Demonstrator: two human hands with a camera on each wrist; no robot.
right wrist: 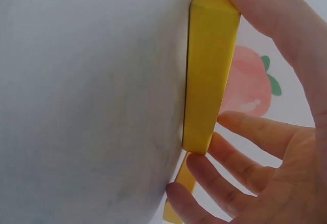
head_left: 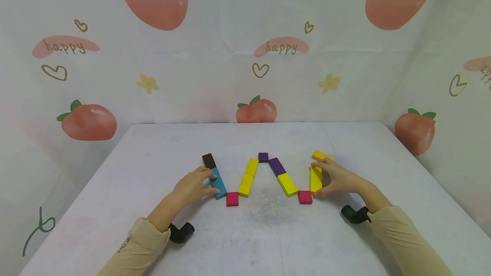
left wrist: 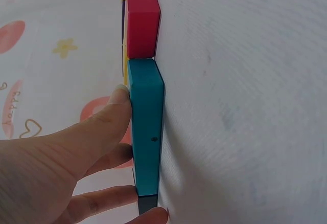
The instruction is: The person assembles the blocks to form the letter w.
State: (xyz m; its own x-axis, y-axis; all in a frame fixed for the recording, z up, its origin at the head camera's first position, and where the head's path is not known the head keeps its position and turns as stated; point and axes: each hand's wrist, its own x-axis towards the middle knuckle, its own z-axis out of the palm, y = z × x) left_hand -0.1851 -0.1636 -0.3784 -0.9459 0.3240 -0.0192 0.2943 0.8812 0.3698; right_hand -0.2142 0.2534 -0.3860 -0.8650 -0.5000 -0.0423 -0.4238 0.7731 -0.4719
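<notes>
A blue block (head_left: pixel 218 183) lies flat on the table, end to end with a dark brown block (head_left: pixel 209 160). My left hand (head_left: pixel 193 184) rests over the blue block, thumb tip near its close end. The left wrist view shows its other fingers by the blue and dark blocks. To the right, my right hand (head_left: pixel 337 176) spans a long yellow block (right wrist: pixel 209 75) lengthwise, thumb at the near end and fingers round the far end. Another yellow block (head_left: pixel 322 155) lies just beyond those fingers. Red blocks (head_left: pixel 232 199) (head_left: pixel 305 197) sit at the near ends.
Between the hands, two yellow blocks (head_left: pixel 248 178), a small purple block (head_left: pixel 263 157), a longer purple block (head_left: pixel 277 166) and a yellow block (head_left: pixel 287 184) continue the zigzag. A patterned cloth (head_left: pixel 215 54) hangs behind the white table (head_left: pixel 253 242).
</notes>
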